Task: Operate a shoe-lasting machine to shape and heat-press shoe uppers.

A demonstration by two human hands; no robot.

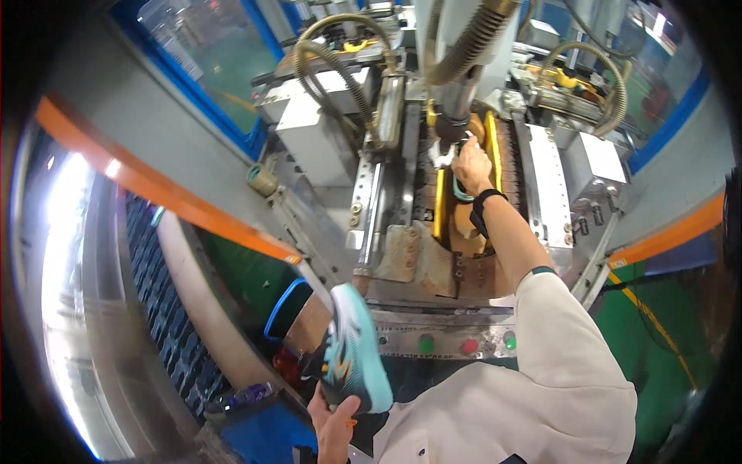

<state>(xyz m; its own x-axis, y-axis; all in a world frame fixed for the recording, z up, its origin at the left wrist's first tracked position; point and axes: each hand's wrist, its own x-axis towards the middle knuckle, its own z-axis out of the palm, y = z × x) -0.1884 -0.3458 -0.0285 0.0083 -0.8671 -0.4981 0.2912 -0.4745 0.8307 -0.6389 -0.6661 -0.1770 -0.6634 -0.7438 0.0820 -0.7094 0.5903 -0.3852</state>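
Observation:
Upright at the lower left, a white, black and teal sneaker (355, 356) with orange marks is gripped near its heel by my left hand (332, 421). Its teal sole side faces right. My right hand (471, 165) reaches into the machine, between the yellow side pads (495, 147), with its fingers bent. They close on a white and teal shoe (461, 192), mostly hidden under the hand, just below the dark press head (450, 126). A tan block (464, 220) lies in the slot below my right wrist.
A front panel with green and red buttons (469, 346) crosses below the slot. Metal cylinders (373, 213) and white boxes (313, 139) flank the slot. At left runs a dark textured conveyor belt (166, 301); a blue-rimmed bin (286, 305) stands beside it. Orange-edged guards (166, 185) frame both sides.

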